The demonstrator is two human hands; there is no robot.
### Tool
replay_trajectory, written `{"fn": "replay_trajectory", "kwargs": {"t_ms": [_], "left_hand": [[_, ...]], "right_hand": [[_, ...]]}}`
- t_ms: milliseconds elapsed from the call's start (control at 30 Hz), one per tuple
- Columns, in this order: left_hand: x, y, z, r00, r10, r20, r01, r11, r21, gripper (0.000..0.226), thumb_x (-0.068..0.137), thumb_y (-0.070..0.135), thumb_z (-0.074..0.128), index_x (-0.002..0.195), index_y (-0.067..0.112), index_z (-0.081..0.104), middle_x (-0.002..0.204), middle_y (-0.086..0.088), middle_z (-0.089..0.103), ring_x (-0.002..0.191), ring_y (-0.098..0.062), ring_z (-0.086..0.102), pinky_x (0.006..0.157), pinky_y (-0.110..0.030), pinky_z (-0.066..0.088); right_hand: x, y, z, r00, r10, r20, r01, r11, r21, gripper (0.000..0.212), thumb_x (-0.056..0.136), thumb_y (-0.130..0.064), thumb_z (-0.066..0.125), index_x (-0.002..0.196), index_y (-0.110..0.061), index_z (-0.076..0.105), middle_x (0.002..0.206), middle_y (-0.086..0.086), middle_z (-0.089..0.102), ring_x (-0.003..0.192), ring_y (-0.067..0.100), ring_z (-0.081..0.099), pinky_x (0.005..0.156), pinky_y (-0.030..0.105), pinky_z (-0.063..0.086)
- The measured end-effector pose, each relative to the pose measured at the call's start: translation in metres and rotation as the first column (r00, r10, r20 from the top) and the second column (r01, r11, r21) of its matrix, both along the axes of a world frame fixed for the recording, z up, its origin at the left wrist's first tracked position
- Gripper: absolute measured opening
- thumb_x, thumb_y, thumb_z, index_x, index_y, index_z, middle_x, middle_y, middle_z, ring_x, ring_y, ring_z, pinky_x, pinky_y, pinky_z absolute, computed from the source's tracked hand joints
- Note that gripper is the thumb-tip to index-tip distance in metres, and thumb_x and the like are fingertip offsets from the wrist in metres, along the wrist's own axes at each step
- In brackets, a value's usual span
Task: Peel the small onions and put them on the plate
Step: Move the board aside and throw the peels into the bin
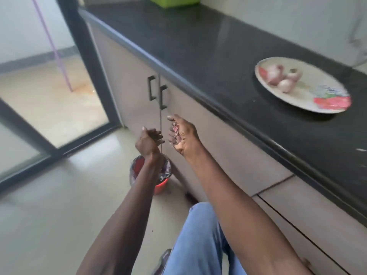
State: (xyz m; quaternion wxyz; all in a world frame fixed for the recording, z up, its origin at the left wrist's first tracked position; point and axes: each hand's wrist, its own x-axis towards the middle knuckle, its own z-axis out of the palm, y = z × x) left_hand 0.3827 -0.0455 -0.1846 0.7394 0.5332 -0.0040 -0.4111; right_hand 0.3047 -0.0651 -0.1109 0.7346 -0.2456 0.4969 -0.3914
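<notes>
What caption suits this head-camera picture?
Peeled onions wait on the plate; right hand holds peels above the bin.

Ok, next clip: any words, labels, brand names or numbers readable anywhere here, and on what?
No readable text in this frame.
plate: a red, green and blue printed patch at the rim near the counter's edge, too blurred to tell whether it holds any lettering.
red bin on the floor: no label shows.
green container at the back of the countertop: plain, no marking visible.
</notes>
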Motion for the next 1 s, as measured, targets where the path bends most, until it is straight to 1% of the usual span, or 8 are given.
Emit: {"fn": "replay_trajectory", "kwargs": {"t_ms": [167,267,367,467,600,733,800,1000], "left_hand": [[0.073,-0.014,-0.121,0.94,-0.303,0.156,0.209,0.874,0.438,0.025,0.098,0.016,0.055,0.077,0.009,0.065,0.074,-0.012,0.066,0.06,-0.022,0.061,0.052,-0.027,0.05],[0.092,-0.018,-0.186,0.723,-0.652,0.229,0.378,0.65,0.66,0.024,0.087,0.021,0.054,0.065,0.019,0.063,0.068,-0.004,0.062,0.064,-0.023,0.057,0.059,-0.033,0.054],[0.096,-0.024,-0.238,0.477,-0.86,0.181,0.452,0.416,0.789,0.021,0.083,0.029,0.051,0.09,0.025,0.07,0.094,-0.001,0.071,0.096,-0.026,0.064,0.099,-0.038,0.046],[0.097,-0.026,-0.277,0.367,-0.923,0.119,0.474,0.295,0.83,0.034,0.094,0.016,0.054,0.125,0.008,0.063,0.124,-0.014,0.067,0.105,-0.028,0.059,0.084,-0.027,0.039],[0.104,-0.024,-0.311,0.296,-0.951,0.091,0.488,0.232,0.841,0.021,0.095,0.02,0.058,0.106,0.01,0.073,0.102,-0.01,0.072,0.091,-0.027,0.064,0.067,-0.023,0.043],[0.11,-0.012,-0.329,0.431,-0.891,0.143,0.385,0.325,0.864,0.021,0.09,0.026,0.06,0.08,0.015,0.076,0.08,-0.007,0.074,0.08,-0.027,0.068,0.061,-0.023,0.048],[0.113,-0.008,-0.335,0.579,-0.79,0.203,0.314,0.446,0.838,0.021,0.091,0.025,0.058,0.089,0.017,0.077,0.089,-0.005,0.076,0.087,-0.026,0.069,0.076,-0.032,0.055],[0.106,-0.014,-0.333,0.76,-0.625,0.176,0.279,0.559,0.781,0.023,0.085,0.042,0.049,0.092,0.033,0.07,0.095,0.004,0.075,0.089,-0.022,0.072,0.082,-0.046,0.06]], "right_hand": [[0.043,-0.053,-0.137,0.987,0.052,-0.152,-0.025,0.985,0.173,0.049,0.091,-0.021,0.071,0.054,-0.017,0.039,0.036,-0.004,0.03,0.025,0.01,0.019,0.038,0.011,0.012],[0.057,-0.081,-0.209,0.963,0.087,-0.254,-0.034,0.978,0.204,0.056,0.087,-0.036,0.078,0.051,-0.015,0.04,0.038,-0.002,0.035,0.025,0.01,0.022,0.041,0.012,0.014],[0.077,-0.105,-0.278,0.925,0.117,-0.361,-0.039,0.976,0.215,0.054,0.086,-0.042,0.078,0.054,-0.015,0.044,0.045,0.001,0.041,0.028,0.009,0.026,0.039,0.013,0.018],[0.091,-0.118,-0.333,0.799,0.182,-0.573,-0.121,0.982,0.143,0.055,0.087,-0.043,0.075,0.049,-0.014,0.048,0.048,0.002,0.049,0.035,0.015,0.039,0.042,0.026,0.032],[0.109,-0.12,-0.393,0.571,0.149,-0.807,-0.286,0.958,-0.025,0.043,0.096,-0.039,0.06,0.069,-0.006,0.067,0.073,0.014,0.073,0.068,0.032,0.07,0.069,0.039,0.056],[0.109,-0.112,-0.432,0.236,0.738,-0.633,-0.693,0.584,0.423,0.056,0.092,-0.057,0.06,0.108,-0.004,0.065,0.097,0.017,0.072,0.074,0.027,0.064,0.068,0.034,0.051],[0.105,-0.11,-0.437,0.064,0.763,-0.643,-0.753,0.461,0.471,0.054,0.095,-0.049,0.06,0.121,-0.002,0.064,0.112,0.018,0.069,0.097,0.033,0.068,0.084,0.037,0.053],[0.104,-0.111,-0.432,0.4,0.242,-0.884,-0.515,0.857,0.001,0.036,0.099,-0.032,0.06,0.069,-0.013,0.06,0.082,0.016,0.07,0.077,0.033,0.063,0.066,0.036,0.041]]}}
